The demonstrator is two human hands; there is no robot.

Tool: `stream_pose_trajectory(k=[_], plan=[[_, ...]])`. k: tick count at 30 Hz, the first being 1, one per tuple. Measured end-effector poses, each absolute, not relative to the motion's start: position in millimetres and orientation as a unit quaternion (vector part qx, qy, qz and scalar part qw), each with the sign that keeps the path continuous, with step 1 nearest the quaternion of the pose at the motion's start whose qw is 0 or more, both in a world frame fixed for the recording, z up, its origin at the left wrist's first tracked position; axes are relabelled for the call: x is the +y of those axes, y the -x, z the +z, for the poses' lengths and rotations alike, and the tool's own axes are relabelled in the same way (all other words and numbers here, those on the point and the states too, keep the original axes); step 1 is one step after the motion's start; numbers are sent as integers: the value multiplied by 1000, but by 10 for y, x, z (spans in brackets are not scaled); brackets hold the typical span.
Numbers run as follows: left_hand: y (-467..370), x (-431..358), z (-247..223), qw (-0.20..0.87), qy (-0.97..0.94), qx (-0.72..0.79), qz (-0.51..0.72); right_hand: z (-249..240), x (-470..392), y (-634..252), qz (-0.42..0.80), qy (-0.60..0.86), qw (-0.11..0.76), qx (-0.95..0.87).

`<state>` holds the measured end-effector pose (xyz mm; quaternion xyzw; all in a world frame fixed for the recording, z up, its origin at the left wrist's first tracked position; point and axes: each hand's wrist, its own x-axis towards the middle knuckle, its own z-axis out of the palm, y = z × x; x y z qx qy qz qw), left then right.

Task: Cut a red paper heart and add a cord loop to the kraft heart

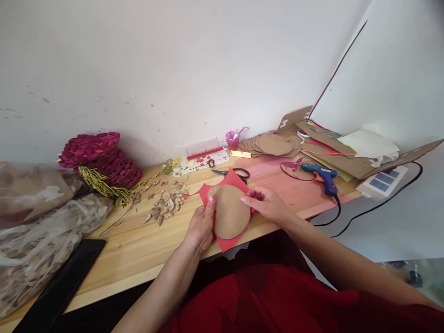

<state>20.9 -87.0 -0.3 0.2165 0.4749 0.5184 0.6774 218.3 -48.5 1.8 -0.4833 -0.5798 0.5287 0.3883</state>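
Note:
A round brown cardboard disc (231,212) lies against a piece of red paper (227,243), whose corners stick out beyond its edge. My left hand (202,225) grips the disc and paper at the left edge, thumb on top of the cardboard. At the upper right edge, the fingers of my right hand (265,202) are pinched together, touching the rim; whether they grip the paper or the disc is not clear. Black-handled scissors (242,174) lie on the table just behind the paper.
Nutshell-like pieces (165,206) are scattered left, by plastic bags (45,236) and magenta petalled stacks (104,157). Behind are a pink cup (232,138) and stacked cardboard discs (274,144). A blue glue gun (322,176) with a cord lies right, near a white power strip (381,181).

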Motion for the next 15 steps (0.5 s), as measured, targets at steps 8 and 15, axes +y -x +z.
stream_pose_trajectory(k=[8,15], plan=[[-55,-909,-10,662,-237,492,514,39,-409,-2245,576,506,345,-541],[-98,-879,-16,628,-260,520,518,61,-462,-2162,611,463,352,-537]])
